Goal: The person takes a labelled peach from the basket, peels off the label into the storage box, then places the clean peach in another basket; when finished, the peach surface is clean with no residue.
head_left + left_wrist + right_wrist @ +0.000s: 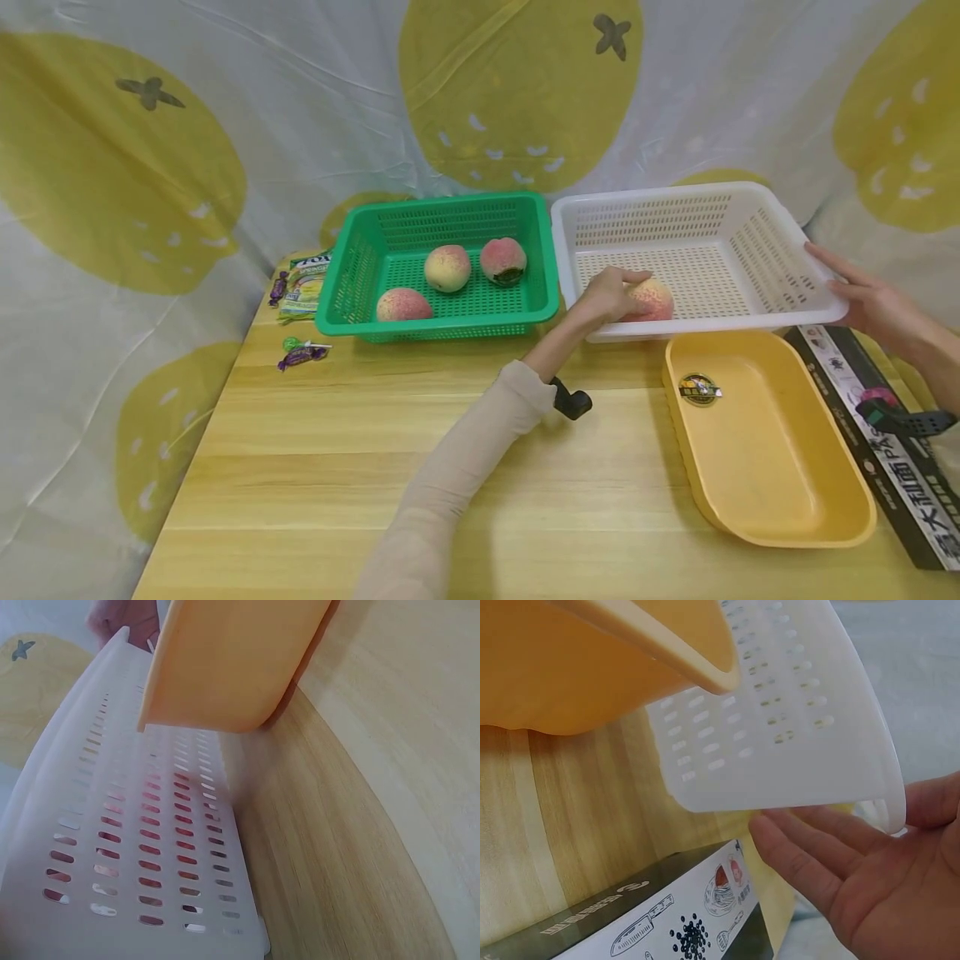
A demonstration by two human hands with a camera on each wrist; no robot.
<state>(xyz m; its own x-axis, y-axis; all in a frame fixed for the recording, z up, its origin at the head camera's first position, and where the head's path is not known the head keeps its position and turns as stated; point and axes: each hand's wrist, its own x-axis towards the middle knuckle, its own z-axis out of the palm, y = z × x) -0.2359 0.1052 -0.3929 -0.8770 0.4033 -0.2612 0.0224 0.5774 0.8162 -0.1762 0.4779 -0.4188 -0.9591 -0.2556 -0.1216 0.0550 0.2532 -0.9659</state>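
A pink and yellow peach (651,300) lies in the near left corner of the white basket (697,325), under my left hand (609,296), whose fingers curl round it. In the left wrist view that hand is hidden, and pink shows through the slots of the basket wall (150,847). My right hand (877,304) holds the basket's right rim; in the right wrist view its thumb (932,801) is over the rim and its fingers (802,859) are beneath. The green basket (450,323) on the left holds a peach (405,306), another peach (447,268) and a third (502,260).
A yellow tub (757,450) stands in front of the white basket, a round label on its wall. A long black and white box (877,442) lies to its right. Wrapped candies (302,356) and a snack packet (303,287) lie left of the green basket. Patterned cloth (315,108) hangs behind.
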